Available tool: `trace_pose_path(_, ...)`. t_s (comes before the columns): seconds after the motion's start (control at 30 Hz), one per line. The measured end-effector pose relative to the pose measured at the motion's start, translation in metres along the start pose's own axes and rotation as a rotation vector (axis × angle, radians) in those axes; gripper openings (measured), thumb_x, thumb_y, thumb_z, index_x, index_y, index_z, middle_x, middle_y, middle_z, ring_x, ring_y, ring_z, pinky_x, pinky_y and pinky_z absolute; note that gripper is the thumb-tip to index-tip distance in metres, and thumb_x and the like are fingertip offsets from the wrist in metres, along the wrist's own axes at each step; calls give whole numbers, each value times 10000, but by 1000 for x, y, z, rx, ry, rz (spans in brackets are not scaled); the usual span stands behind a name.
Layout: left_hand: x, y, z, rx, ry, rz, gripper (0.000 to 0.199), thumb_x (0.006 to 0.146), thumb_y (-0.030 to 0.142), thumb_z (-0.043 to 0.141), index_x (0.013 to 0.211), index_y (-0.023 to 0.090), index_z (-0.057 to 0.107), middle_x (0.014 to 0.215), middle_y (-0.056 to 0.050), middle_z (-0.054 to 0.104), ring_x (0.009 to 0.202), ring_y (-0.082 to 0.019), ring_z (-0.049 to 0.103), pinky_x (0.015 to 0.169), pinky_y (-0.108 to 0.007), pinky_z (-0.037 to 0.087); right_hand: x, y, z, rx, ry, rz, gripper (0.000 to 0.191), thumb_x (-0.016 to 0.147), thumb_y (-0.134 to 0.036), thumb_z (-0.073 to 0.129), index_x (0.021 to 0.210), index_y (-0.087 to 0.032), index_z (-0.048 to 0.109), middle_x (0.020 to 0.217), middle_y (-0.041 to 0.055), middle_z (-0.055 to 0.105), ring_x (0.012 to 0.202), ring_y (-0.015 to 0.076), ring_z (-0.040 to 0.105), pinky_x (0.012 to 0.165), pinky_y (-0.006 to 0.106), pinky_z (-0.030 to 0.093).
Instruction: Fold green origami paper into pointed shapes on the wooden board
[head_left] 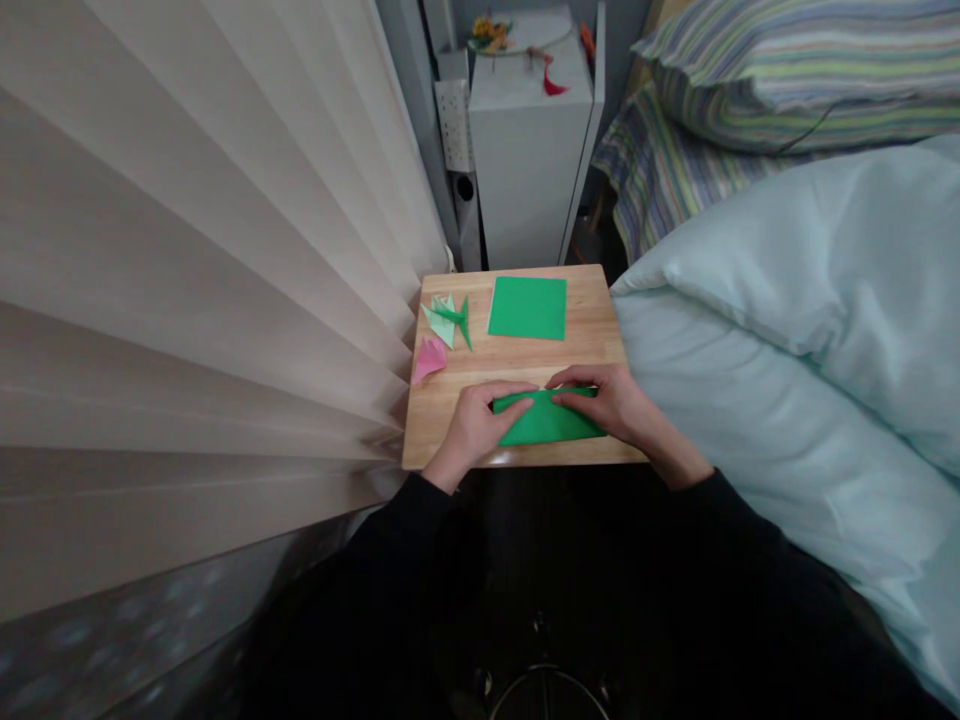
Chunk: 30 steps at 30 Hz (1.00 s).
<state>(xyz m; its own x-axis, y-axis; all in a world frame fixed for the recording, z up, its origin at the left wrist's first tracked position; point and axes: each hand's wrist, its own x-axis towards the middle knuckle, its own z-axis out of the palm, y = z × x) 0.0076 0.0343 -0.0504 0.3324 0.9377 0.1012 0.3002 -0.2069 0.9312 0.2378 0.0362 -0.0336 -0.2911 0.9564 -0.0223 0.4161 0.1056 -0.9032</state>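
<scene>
A green paper [551, 421], folded into a long strip, lies near the front edge of the small wooden table [583, 354]. My left hand [478, 418] grips its upper left edge between thumb and fingers. At its upper right edge my right hand [611, 400] pinches the same paper, with the fingertips of both hands close together. Behind them a flat green square sheet [528, 308] rests on the table. Folded pieces in light green [441, 322], dark green [464, 321] and pink [430, 358] sit at the table's left side.
Pleated curtains [225, 250] hang along the left, touching the table's side. A bed with a pale blue quilt [750, 330] and striped pillows [810, 60] is on the right. Beyond the table stands a white cabinet [529, 160] with small items on top.
</scene>
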Motion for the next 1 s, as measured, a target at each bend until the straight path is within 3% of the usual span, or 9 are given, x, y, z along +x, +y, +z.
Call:
trace_pose_path(0.3, 0, -3, 1, -69, 27, -43, 195, 872, 264, 756, 1048, 221, 827, 1031, -68, 826, 944, -235, 777, 890, -371, 604, -1, -1, -3, 21, 6, 27, 171, 827, -295, 749, 947, -238, 857, 938, 41, 837, 912, 264, 771, 882, 386, 591)
trace_pose_path(0.57, 1, 3, -4, 7, 39, -30, 160, 868, 251, 750, 1004, 224, 829, 995, -67, 828, 906, -230, 775, 866, -373, 607, 1, 2, -6, 42, 70, 35, 112, 793, -324, 782, 852, -259, 851, 879, 33, 834, 879, 273, 769, 874, 415, 590)
trace_pose_path(0.77, -2, 6, 2, 121, -34, -53, 132, 864, 235, 750, 968, 228, 831, 924, -66, 829, 831, -231, 778, 800, -365, 609, 1, -2, 7, 25, -44, 4, 94, 805, -268, 744, 817, -242, 834, 870, 48, 830, 843, 258, 764, 834, 390, 580)
trace_pose_path(0.9, 0, 4, 4, 12, -1, -131, 89, 854, 246, 761, 906, 212, 825, 888, -64, 825, 798, -223, 770, 760, -345, 599, 1, -2, 3, 30, 114, 28, 192, 778, -302, 786, 950, -219, 805, 881, 56, 811, 845, 252, 738, 799, 384, 558)
trace_pose_path(1.0, 1, 2, 6, -95, -68, -198, 80, 816, 228, 784, 876, 179, 802, 814, -60, 807, 723, -197, 747, 694, -309, 579, 2, -1, 0, 139, 206, 58, 359, 732, -322, 831, 1052, -195, 732, 783, 32, 763, 750, 224, 709, 702, 346, 539)
